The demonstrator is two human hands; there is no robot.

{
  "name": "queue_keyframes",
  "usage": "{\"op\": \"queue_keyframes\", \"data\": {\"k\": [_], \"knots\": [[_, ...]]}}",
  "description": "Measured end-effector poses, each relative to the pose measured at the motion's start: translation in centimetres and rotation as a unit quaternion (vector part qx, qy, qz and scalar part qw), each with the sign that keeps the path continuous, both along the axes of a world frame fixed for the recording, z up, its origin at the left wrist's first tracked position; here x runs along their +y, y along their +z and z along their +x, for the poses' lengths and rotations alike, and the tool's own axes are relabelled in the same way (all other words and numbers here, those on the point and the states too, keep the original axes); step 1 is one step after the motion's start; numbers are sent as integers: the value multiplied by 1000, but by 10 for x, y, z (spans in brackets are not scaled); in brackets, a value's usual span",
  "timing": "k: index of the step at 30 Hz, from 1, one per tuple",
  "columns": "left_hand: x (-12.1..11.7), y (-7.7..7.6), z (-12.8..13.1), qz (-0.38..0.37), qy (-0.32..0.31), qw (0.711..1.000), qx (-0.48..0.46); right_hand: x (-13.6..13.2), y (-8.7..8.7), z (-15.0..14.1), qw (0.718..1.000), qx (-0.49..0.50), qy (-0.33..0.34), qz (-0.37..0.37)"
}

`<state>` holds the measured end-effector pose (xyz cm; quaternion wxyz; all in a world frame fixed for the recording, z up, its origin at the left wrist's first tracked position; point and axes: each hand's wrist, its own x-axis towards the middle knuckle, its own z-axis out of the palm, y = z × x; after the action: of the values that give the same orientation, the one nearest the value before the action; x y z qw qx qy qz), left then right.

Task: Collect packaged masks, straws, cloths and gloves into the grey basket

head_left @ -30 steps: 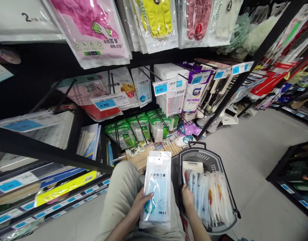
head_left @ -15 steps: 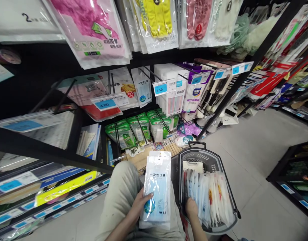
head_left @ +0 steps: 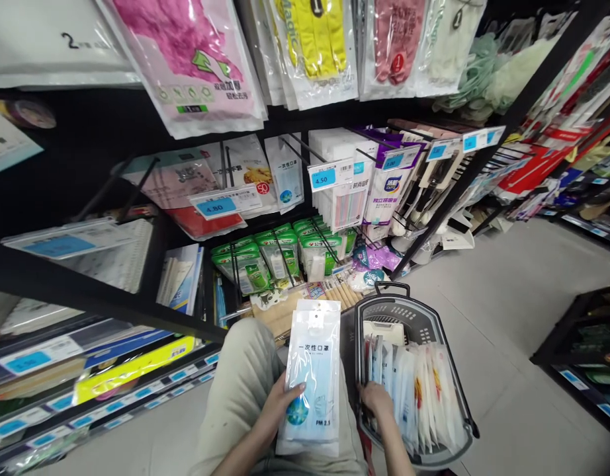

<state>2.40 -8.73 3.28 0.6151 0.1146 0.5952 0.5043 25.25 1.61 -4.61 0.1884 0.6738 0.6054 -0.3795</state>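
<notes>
My left hand (head_left: pixel 280 406) is closed on a small stack of clear-wrapped packs of disposable face masks (head_left: pixel 312 370), thumb across the front, above my lap. At the left side of the grey shopping basket (head_left: pixel 436 317) is my right hand (head_left: pixel 377 400), its fingers curled down by the rim and the nearest packs. What those fingers grip, if anything, is hidden. Inside the basket, blue-white packs (head_left: pixel 397 390) stand on edge in a row, followed by white packs with orange-red prints (head_left: pixel 429 396). A white box-like item (head_left: pixel 384 329) lies at the basket's far end.
Ahead, shelf hooks carry a mask pack (head_left: pixel 286 175), boxed white packs (head_left: pixel 342 198) and green-topped packs (head_left: pixel 280 254). Bagged gloves (head_left: pixel 317 39) hang above. A dark shelf upright (head_left: pixel 464 172) stands beyond the basket. Grey floor (head_left: pixel 503 317) extends right toward another shelf (head_left: pixel 583 350).
My right hand has shifted slightly up and left along the basket's side. The left hand keeps hold of the mask packs. The whole view has moved slightly.
</notes>
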Motion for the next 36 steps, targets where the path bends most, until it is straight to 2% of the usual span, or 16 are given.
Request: {"op": "queue_keyframes", "data": {"k": [3, 5, 7, 9, 11, 14, 17, 20, 23, 25, 27, 29, 31, 34, 36], "knots": [[2, 4, 1, 1, 4, 1000, -5, -2, 40, -2, 991, 135, 11, 22], [3, 5, 2, 2, 13, 1000, -1, -7, 64, -9, 969, 241, -4, 52], [4, 3, 2, 5, 18, 1000, 3, -14, 82, -20, 938, 336, -24, 82], [5, -1, 3, 14, 21, 1000, 4, -21, 92, -32, 919, 380, -34, 102], [4, -4, 4, 19, 28, 999, 9, -28, 93, -41, 921, 372, -38, 113], [4, -6, 6, 26, 43, 999, 14, -33, 85, -46, 919, 363, -71, 133], [4, -5, 7, 40, 51, 998, 10, -29, 76, -43, 914, 366, -96, 148], [4, -9, 5, 40, 59, 997, 6, -20, 77, -36, 911, 370, -99, 151], [5, -19, 3, 38, 70, 997, 16, -13, 93, -27, 914, 376, -85, 127], [6, -24, 2, 41, 70, 996, 26, -12, 113, -23, 914, 378, -78, 124], [6, -23, 2, 48, 69, 996, 31, -15, 137, -27, 915, 365, -71, 156], [4, -16, 2, 67, 71, 995, 27, -20, 157, -41, 923, 321, -44, 207], [1, -7, 1, 100, 64, 993, 20, -26, 168, -64, 942, 231, 10, 243], [-4, 0, -1, 120, 24, 992, 14, -33, 166, -106, 960, 101, 117, 232], [-6, -2, -2, 101, 13, 995, -4, -39, 157, -128, 959, 87, 172, 206]]}}
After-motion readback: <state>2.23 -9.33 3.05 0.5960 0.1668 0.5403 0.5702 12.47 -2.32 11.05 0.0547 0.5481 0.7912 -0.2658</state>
